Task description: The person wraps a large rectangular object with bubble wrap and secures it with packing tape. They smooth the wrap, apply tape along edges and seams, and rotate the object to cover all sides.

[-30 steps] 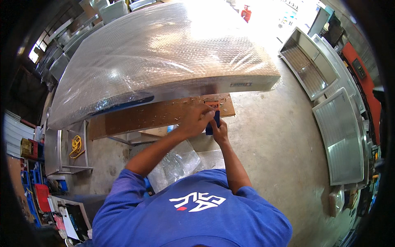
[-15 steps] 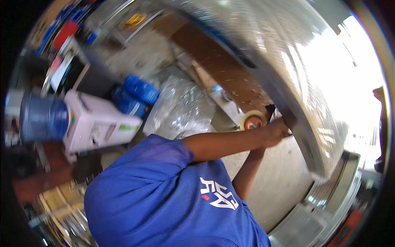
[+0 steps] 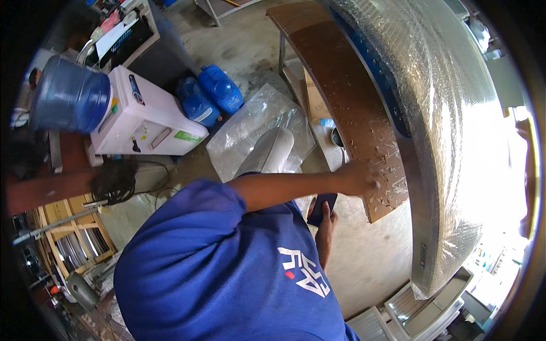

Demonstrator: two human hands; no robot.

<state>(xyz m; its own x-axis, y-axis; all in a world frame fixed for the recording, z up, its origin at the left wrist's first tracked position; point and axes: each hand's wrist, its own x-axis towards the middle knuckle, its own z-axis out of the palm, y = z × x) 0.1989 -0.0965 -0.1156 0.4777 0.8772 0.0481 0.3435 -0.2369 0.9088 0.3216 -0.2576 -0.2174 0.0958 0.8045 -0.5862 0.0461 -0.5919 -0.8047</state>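
At the board (image 3: 340,94) I see the left hand (image 3: 358,179), grip unclear; nearer, the right hand (image 3: 328,218) clamps a dark slab (image 3: 317,209)

We look through one wide fisheye worn on the person's head, facing steeply down. The blue T-shirt (image 3: 222,267) sits closest, filling the lower middle; the left hand (image 3: 357,179) and right hand (image 3: 326,219) lie farther out, right of centre. Our view spans from a bottled-water dispenser (image 3: 145,116), upper left, to a bubble-wrapped panel (image 3: 438,148), right.
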